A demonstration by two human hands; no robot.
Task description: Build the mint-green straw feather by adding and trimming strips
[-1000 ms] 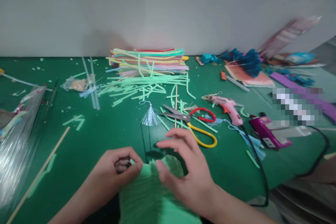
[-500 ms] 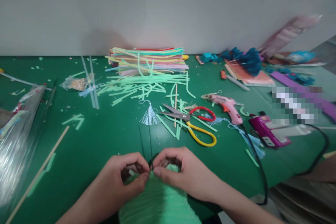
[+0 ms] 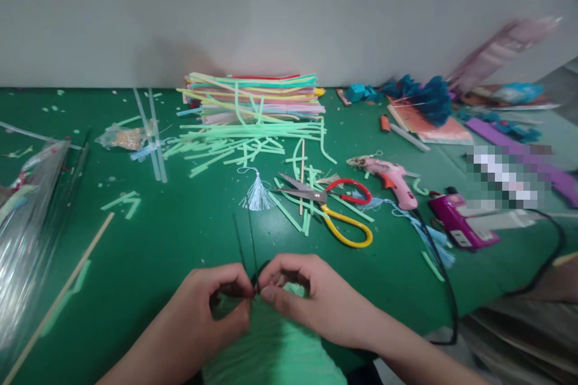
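Observation:
A light green ribbed piece [image 3: 289, 349], fuzzy like joined pipe cleaners, stands at the bottom centre below my hands. From its top edge a thin dark wire [image 3: 251, 234] rises between my fingertips, with its shadow on the table. My left hand [image 3: 221, 301] is closed in a pinch at the top edge beside the wire. Thumb and fingers of my right hand [image 3: 300, 289] pinch that edge just right of the wire. The exact grip points are partly hidden by my fingers.
Scissors [image 3: 318, 195] lie ahead, near a blue tassel [image 3: 256, 192] and a pink glue gun [image 3: 392, 177]. Pipe cleaners [image 3: 257, 96] are piled at the back. A wooden stick [image 3: 67, 289] and clear plastic wrap [image 3: 34, 240] are left; a purple device [image 3: 460, 225] sits right.
My view has shifted slightly, so the table items sit a little higher. The wire leans a bit further left at its top. Both hands stay pinched at the green piece's edge.

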